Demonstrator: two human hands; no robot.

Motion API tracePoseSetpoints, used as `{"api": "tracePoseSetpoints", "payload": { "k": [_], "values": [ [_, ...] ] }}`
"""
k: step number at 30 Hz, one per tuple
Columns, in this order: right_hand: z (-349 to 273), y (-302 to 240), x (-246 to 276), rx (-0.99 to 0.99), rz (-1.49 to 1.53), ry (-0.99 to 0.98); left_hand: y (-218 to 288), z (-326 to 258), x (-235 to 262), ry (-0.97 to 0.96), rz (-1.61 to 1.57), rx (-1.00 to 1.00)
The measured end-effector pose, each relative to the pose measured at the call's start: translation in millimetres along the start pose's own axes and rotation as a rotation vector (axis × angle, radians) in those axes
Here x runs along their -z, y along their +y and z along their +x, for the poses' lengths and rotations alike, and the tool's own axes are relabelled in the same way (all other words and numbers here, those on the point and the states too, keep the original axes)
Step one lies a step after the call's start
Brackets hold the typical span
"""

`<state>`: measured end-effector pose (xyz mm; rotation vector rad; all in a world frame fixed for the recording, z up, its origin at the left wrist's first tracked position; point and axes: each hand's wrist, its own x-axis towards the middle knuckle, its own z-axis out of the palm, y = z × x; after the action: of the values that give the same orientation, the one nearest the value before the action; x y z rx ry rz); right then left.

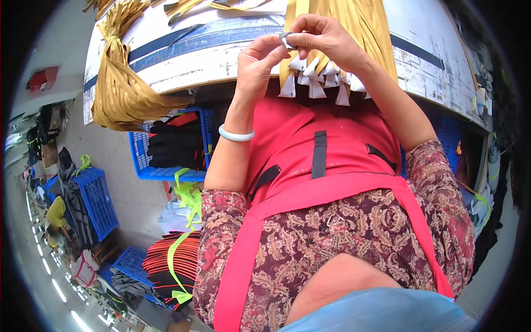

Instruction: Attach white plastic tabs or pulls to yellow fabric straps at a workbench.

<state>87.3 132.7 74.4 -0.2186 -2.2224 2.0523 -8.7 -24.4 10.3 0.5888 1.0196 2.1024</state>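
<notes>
Near the table's front edge my two hands meet at a small folded grey-and-white strip (285, 40). My left hand (259, 63) pinches one side of it between thumb and fingers. The fingertips of my right hand (329, 43) are closed on its other side. Whether the strip joins one of the straps behind it cannot be made out. Just beyond and under my hands lies a wide bundle of gold straps (362, 27). Their white folded ends (316, 88) hang over the table edge towards my red apron (332, 144).
Another gold strap bundle (113, 88) is gathered and droops off the left of the worn white table (182, 66). Below it stands a blue crate (191, 177) with black and red pieces. Stacked orange-edged black pieces (171, 260) and more blue crates (95, 202) are at the left.
</notes>
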Motion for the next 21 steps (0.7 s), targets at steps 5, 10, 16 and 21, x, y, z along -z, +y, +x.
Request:
{"api": "tracePoseSetpoints", "payload": {
  "k": [5,10,16,21],
  "values": [
    [0,1,4,-0.046,0.099,-0.096,-1,-4,2,-0.039,0.008,-0.06],
    [-4,9,-8,0.326,-0.702,0.181,7,-5,-21,0.096,0.234,-0.151],
    [-7,32,-14,0.539,-0.78,0.375,14,-2,-17,-0.017,0.27,-0.062],
    [-14,21,-14,0.171,-0.126,0.144,28,-2,2,-0.12,0.411,-0.021]
  ]
}}
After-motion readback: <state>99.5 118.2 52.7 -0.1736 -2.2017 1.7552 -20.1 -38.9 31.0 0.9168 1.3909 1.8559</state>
